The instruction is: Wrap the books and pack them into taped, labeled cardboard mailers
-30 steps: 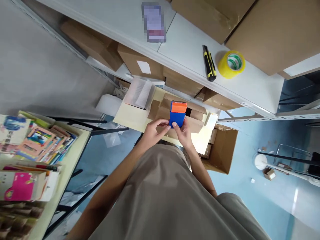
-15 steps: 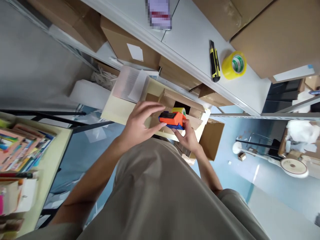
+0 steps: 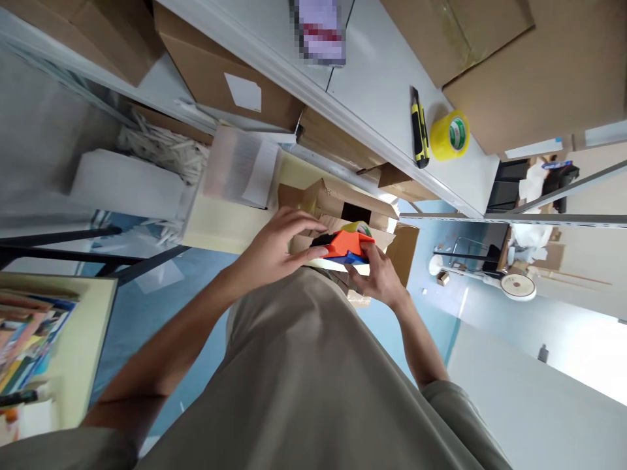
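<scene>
An orange and blue packing tape dispenser (image 3: 345, 244) with a yellow roll of tape (image 3: 360, 228) on it is between my hands, in front of my body. My right hand (image 3: 379, 277) grips its right end, fingers bent around it. My left hand (image 3: 277, 251) has its thumb and fingers on either side of the dark left end, the thumb touching the dispenser. Just beyond and below the dispenser stands an open cardboard box (image 3: 333, 199) on a cream table (image 3: 215, 225), partly covered by my hands.
On the white shelf (image 3: 369, 72) lie a yellow-black box cutter (image 3: 420, 127), another yellow tape roll (image 3: 449, 135) and a blurred purple item (image 3: 320, 29). Large cartons (image 3: 543, 72) stand at the back right. Papers (image 3: 240, 166) lie on the table. A bookshelf (image 3: 88, 339) is at left.
The view has shifted somewhat. The tape dispenser has tilted between my hands, and my left fingers now overlap its dark left end. My right hand keeps its grip.
</scene>
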`<action>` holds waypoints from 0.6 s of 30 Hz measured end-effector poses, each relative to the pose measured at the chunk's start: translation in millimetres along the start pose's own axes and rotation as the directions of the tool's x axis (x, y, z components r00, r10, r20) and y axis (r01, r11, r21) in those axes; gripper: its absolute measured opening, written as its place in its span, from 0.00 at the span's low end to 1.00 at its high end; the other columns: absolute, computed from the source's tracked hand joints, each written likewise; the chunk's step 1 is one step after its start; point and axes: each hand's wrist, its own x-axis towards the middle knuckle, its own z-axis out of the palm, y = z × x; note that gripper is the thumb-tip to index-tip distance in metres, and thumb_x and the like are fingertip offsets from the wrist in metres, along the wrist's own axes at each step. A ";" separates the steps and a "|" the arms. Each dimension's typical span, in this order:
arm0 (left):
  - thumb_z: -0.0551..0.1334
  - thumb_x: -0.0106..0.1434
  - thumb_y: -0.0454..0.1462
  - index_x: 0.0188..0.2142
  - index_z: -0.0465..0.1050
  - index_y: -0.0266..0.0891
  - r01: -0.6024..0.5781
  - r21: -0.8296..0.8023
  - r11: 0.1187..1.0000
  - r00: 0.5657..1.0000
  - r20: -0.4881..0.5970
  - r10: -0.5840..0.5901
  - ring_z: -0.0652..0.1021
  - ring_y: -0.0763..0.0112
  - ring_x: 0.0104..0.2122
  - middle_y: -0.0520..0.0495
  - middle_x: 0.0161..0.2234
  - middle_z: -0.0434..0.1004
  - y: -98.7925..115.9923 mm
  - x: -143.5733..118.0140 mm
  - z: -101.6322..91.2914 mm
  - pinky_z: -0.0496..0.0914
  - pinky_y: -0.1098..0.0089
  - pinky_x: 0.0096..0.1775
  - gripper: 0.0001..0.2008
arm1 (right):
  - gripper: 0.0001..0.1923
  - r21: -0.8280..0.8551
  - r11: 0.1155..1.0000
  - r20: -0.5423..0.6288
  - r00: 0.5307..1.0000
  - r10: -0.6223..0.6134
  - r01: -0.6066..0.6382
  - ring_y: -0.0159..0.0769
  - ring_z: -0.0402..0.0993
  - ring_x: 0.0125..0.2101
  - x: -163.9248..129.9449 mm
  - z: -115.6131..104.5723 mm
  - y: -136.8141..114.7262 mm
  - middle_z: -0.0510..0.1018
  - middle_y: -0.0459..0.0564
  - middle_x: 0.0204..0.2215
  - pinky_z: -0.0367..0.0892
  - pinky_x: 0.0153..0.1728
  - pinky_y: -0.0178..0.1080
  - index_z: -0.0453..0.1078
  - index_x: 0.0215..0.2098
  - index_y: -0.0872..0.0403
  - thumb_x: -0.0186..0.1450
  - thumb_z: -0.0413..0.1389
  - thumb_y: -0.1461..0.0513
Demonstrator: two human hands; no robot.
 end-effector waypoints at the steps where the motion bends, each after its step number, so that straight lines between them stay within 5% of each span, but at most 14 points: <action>1: 0.80 0.65 0.58 0.48 0.90 0.53 0.066 -0.046 0.997 0.997 0.037 -0.064 0.85 0.48 0.50 0.44 0.45 0.88 -6.3 1.6 -3.2 0.81 0.47 0.58 0.20 | 0.23 0.003 1.000 0.046 0.998 0.031 -0.031 0.54 0.87 0.43 0.4 -4.0 -5.1 0.87 0.59 0.50 0.83 0.43 0.52 0.69 0.63 0.47 0.75 0.64 0.49; 7: 0.81 0.55 0.66 0.36 0.87 0.43 0.495 -0.391 0.776 0.869 0.212 -0.447 0.86 0.56 0.36 0.43 0.34 0.87 -64.7 -3.0 10.2 0.81 0.60 0.40 0.30 | 0.20 -0.027 0.957 0.318 0.905 0.283 -0.289 0.45 0.84 0.31 18.5 -17.7 -32.1 0.88 0.50 0.36 0.71 0.33 0.42 0.75 0.52 0.48 0.76 0.64 0.43; 13: 0.81 0.54 0.66 0.33 0.87 0.43 0.531 -0.500 0.684 0.826 0.127 -0.549 0.79 0.65 0.29 0.46 0.29 0.84 -92.2 -14.1 28.1 0.76 0.63 0.35 0.30 | 0.23 -0.226 0.923 0.394 0.838 0.378 -0.311 0.45 0.82 0.31 58.3 -29.7 -45.8 0.87 0.51 0.33 0.66 0.31 0.42 0.78 0.47 0.48 0.76 0.65 0.38; 18: 0.84 0.51 0.63 0.34 0.86 0.42 0.496 -0.578 0.648 0.795 0.004 -0.606 0.79 0.66 0.31 0.46 0.31 0.84 -120.8 1.6 24.2 0.78 0.61 0.39 0.29 | 0.27 -0.345 0.909 0.470 0.796 0.382 -0.232 0.43 0.80 0.28 87.5 -90.7 -57.6 0.85 0.50 0.30 0.63 0.29 0.43 0.77 0.41 0.48 0.76 0.63 0.35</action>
